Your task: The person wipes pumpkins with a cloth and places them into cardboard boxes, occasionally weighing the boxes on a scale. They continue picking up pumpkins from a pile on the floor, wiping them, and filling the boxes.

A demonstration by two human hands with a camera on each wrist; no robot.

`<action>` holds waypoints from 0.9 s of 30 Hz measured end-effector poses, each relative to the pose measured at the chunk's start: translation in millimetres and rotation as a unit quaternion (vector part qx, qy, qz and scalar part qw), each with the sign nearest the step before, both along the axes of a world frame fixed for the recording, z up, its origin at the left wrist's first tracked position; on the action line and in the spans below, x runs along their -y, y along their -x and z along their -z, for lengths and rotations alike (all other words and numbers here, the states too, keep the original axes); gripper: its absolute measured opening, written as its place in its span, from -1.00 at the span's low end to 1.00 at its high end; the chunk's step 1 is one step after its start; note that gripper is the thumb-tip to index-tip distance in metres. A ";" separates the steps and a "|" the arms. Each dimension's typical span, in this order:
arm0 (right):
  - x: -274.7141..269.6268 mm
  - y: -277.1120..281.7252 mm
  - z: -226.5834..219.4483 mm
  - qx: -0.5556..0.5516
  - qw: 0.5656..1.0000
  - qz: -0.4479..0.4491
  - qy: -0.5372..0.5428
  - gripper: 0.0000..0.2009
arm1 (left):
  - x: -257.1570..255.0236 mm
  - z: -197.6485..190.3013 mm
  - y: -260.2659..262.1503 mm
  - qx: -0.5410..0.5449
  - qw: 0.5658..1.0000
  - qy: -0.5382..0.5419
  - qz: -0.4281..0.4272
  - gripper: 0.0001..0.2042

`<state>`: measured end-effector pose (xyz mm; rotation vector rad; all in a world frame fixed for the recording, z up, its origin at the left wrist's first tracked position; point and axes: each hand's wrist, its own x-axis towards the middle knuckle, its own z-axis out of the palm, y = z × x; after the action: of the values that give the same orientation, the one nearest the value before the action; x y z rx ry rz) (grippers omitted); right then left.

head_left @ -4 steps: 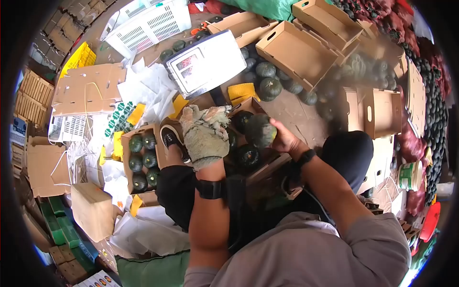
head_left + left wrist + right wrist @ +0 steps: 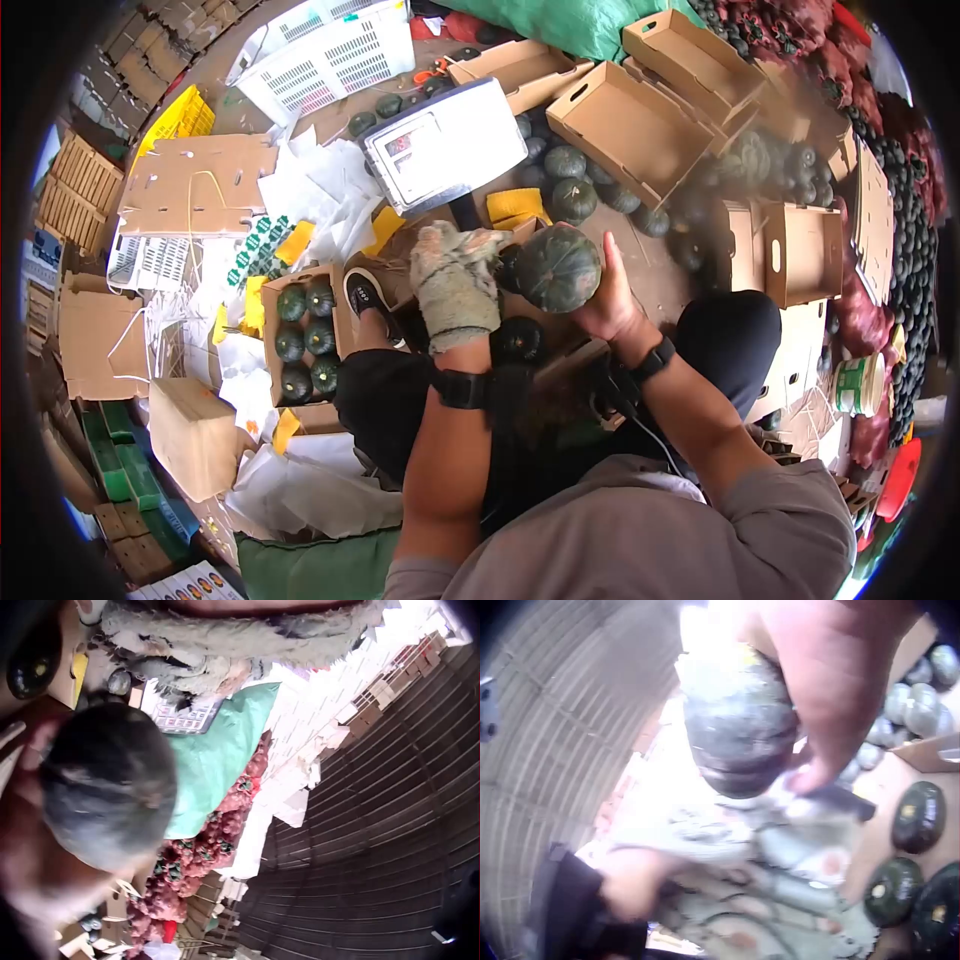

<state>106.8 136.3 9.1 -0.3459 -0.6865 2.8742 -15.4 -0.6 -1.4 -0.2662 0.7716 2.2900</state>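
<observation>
My right hand [image 2: 612, 300] grips a round dark green squash [image 2: 560, 268] from its right side, above an open cardboard box. In the right wrist view the thumb lies along the squash [image 2: 739, 724]. My left hand [image 2: 455, 285] is covered by a frayed, greyish cloth glove [image 2: 452, 310] and is close to the squash's left side. Bare fingertips [image 2: 832, 864] poke out of the worn cloth, fingers stretched out and holding nothing. Below, another squash [image 2: 518, 340] sits in the box, partly hidden by my hands.
Beside my left leg a cardboard box [image 2: 342, 310] holds several squashes. Ahead stand a white scale [image 2: 455, 150], a white plastic crate [image 2: 335, 65] and cardboard trays [image 2: 630, 130]. Loose squashes [image 2: 573, 200] lie beyond the hands; yellow cloths [image 2: 515, 205] are near the box.
The squash in my right hand has come up and turned, now showing its ribbed face. My gloved left hand has shifted right. The whole head view has shifted slightly.
</observation>
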 end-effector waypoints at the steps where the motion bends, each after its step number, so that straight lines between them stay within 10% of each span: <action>1: 13.1 0.6 -15.1 -0.002 0.996 0.048 -0.071 -0.47 | -5.6 11.1 -5.3 -0.016 1.000 -0.005 0.014 -0.52; 3: 29.3 0.7 -24.3 -0.003 0.708 0.127 -0.695 -0.52 | -23.1 21.9 -13.5 -0.052 0.997 -0.029 0.047 -0.58; 5: 11.3 21.6 -16.8 0.006 0.646 0.196 -0.738 -0.53 | -38.4 4.1 -25.6 -0.002 0.972 -0.218 0.089 -0.42; 6: -10.2 37.4 -9.8 0.075 0.665 0.206 -0.714 -0.56 | -45.6 10.5 -36.4 -0.245 0.964 -0.027 0.105 -0.36; 8: -41.6 47.1 6.5 0.133 0.721 0.183 -0.655 -0.57 | -46.2 11.1 -46.2 -0.347 0.931 0.075 0.087 -0.33; 10: -14.7 31.8 -2.8 0.033 0.631 0.230 -0.740 -0.50 | -49.5 -2.8 -38.1 -0.093 0.984 -0.127 0.077 -0.41; 11: 2.9 21.9 -11.3 -0.014 0.684 0.174 -0.708 -0.44 | -43.8 27.9 -22.3 -0.353 0.928 -0.011 0.120 -0.47; 13: 14.2 8.0 -14.4 0.002 0.725 0.099 -0.682 -0.42 | -32.5 22.8 -10.6 -0.017 0.976 -0.166 0.137 -0.50; 15: -14.7 21.0 12.4 0.012 0.694 0.137 -0.707 -0.44 | -49.4 47.3 -17.3 -0.223 0.968 -0.027 0.113 -0.58; 16: -27.2 27.2 22.2 0.075 0.597 0.225 -0.766 -0.45 | -57.7 51.3 -24.3 -0.278 0.955 0.018 0.102 -0.60; 20: -12.6 10.0 -3.8 0.055 0.671 0.217 -0.707 -0.45 | -47.1 1.3 -31.9 -0.328 0.933 0.027 0.147 -0.63; 23: 2.7 -11.4 -17.9 -0.063 0.677 0.065 -0.731 -0.42 | -31.3 30.7 -16.4 -0.086 0.973 -0.072 0.203 -0.58; 24: -9.7 -3.2 -3.3 -0.035 0.678 0.114 -0.726 -0.44 | -30.5 21.6 -24.3 -0.394 0.883 0.151 0.205 -0.51; 26: -27.3 22.6 15.8 0.111 0.571 0.296 -0.758 -0.47 | -39.0 6.4 -37.1 -0.713 0.571 0.381 0.143 -0.35; 27: -32.1 27.8 20.9 0.144 0.617 0.306 -0.710 -0.49 | -38.6 12.0 -38.3 -0.731 0.558 0.377 0.111 -0.32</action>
<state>79.1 168.3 -11.9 -0.5617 -2.0336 0.9857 22.9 38.0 -13.4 1.5051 2.3486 1.2821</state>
